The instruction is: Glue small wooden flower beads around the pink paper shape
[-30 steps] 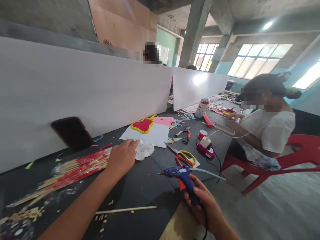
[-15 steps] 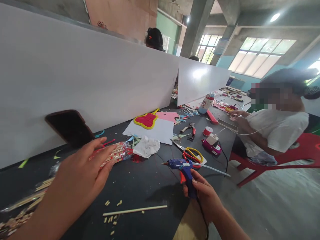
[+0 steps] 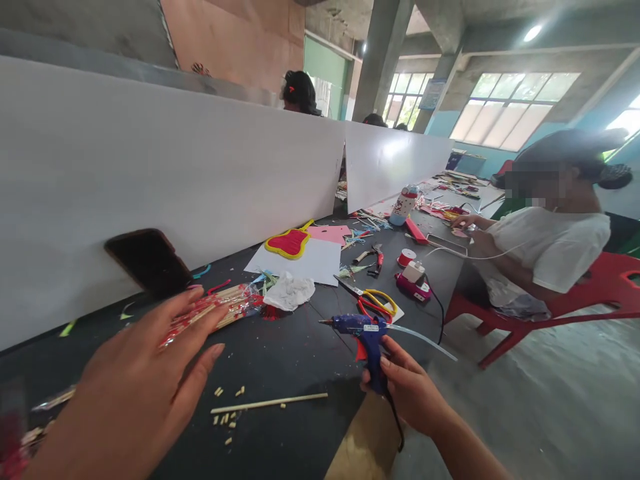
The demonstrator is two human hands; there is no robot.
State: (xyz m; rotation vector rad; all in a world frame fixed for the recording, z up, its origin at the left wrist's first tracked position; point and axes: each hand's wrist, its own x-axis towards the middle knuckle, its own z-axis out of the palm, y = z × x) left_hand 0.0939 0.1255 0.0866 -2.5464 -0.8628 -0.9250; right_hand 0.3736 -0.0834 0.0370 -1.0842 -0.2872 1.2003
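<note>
My right hand (image 3: pixel 405 380) is wrapped round the handle of a blue hot glue gun (image 3: pixel 370 333). Its nozzle points left, and a clear glue stick sticks out of its back. Fingers stretched and thumb apart, my left hand (image 3: pixel 150 353) is over a plastic-wrapped bundle of sticks (image 3: pixel 237 303) with red parts; whether it touches the bundle is unclear. Below the glue gun's nozzle, a thin wooden stick (image 3: pixel 270 403) lies on the dark table among several short cut pieces (image 3: pixel 225 419). A crumpled white tissue (image 3: pixel 289 292) sits beside the bundle.
A phone (image 3: pixel 150 263) leans on the white partition (image 3: pixel 175 160). Scissors (image 3: pixel 375 301), pliers (image 3: pixel 373 259), a red spool (image 3: pixel 407 257) and a purple power strip (image 3: pixel 414 287) lie to the right. A red and yellow piece (image 3: pixel 287 243) rests on white paper. A person (image 3: pixel 545 247) sits at right.
My left hand has shifted slightly down, its thumb spreading away from the fingers, uncovering more of the bundle. A blurred red thing now shows at the lower left. My right hand keeps holding the glue gun.
</note>
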